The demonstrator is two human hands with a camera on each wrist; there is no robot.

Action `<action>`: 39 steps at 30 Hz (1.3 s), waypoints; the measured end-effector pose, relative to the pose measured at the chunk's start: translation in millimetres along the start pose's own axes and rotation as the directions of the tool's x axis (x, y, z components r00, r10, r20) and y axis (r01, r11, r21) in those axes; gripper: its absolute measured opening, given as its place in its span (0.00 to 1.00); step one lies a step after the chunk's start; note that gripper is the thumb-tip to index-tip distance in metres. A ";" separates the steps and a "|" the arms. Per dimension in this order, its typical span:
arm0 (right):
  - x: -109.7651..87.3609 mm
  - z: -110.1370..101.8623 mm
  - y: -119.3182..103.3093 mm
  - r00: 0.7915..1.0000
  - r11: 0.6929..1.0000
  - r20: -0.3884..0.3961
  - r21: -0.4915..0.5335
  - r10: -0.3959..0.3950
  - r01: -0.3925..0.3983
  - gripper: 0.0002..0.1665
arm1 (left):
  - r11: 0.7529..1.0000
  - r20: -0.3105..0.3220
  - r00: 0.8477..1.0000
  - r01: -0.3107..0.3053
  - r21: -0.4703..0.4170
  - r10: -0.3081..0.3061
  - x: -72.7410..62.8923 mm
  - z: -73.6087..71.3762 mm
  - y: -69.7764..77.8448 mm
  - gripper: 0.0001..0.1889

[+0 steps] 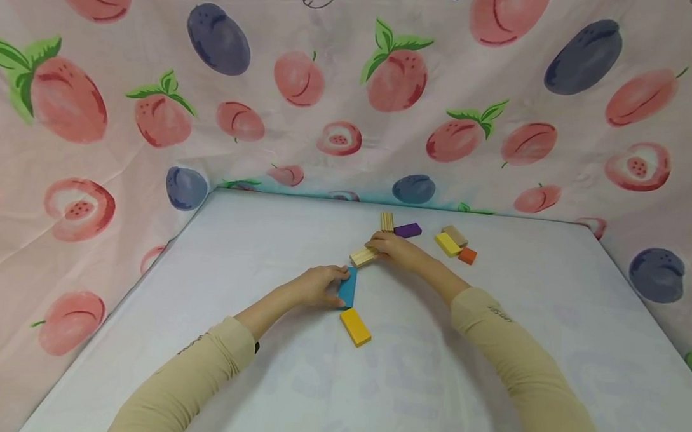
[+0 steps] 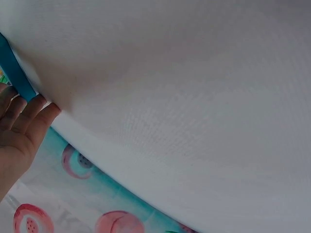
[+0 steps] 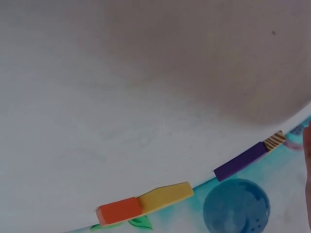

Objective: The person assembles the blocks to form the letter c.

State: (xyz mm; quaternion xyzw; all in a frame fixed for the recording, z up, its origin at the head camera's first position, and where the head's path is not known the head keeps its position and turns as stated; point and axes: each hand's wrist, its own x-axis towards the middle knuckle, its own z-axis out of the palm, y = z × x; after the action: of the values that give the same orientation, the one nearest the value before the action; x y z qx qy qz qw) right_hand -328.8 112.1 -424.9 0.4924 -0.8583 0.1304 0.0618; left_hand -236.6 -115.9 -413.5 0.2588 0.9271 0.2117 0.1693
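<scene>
One blue block [image 1: 349, 290] is pinched by the left hand [image 1: 319, 286], one pale block [image 1: 362, 257] by the right hand [image 1: 396, 250]; overpushing could skew the adjacent yellow block [image 1: 355, 327].

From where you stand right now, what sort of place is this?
Perhaps an indoor play or filming corner; the building itself isn't shown. A white tabletop, a fruit-print cloth hanging behind it, and toy-like pieces such as the blue block suggest that.

The left hand [image 1: 319, 285] grips; the right hand [image 1: 396, 249] grips farther forward.
</scene>
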 end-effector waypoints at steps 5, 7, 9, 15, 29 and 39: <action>4.1 1.7 0.1 0.998 0.999 0.056 0.001 0.034 -0.034 0.15 | 1.000 -0.001 1.000 0.003 -0.001 -0.003 0.0 0.2 -0.3 0.33; 5.2 2.6 0.1 0.996 0.999 0.075 -0.006 0.042 -0.042 0.15 | 1.000 -0.003 1.000 0.006 -0.007 -0.006 -0.1 0.3 0.1 0.33; 6.3 3.3 0.2 0.994 0.999 0.096 -0.016 0.047 -0.045 0.15 | 1.000 -0.003 1.000 0.011 -0.008 -0.011 -0.3 0.6 0.5 0.33; 8.9 1.4 -1.9 0.987 0.996 0.158 -0.084 0.039 -0.026 0.15 | 1.000 -0.002 1.000 0.015 -0.008 -0.015 -0.4 1.4 0.9 0.34; 16.7 3.0 -3.6 0.986 0.982 0.165 -0.186 0.000 0.031 0.15 | 1.000 -0.005 1.000 -0.011 -0.015 0.011 -1.4 -0.5 0.6 0.33; 20.2 2.1 -8.0 0.979 0.980 0.202 -0.197 0.030 0.010 0.16 | 1.000 0.003 1.000 -0.007 -0.010 0.007 -0.4 0.7 -1.2 0.33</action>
State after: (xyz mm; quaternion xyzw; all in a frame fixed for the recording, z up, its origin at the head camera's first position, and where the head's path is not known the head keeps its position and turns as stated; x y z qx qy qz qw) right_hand -332.1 90.9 -420.8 0.4904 -0.8712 -0.0059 0.0211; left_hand -236.5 -116.8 -414.6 0.2615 0.9249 0.2165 0.1713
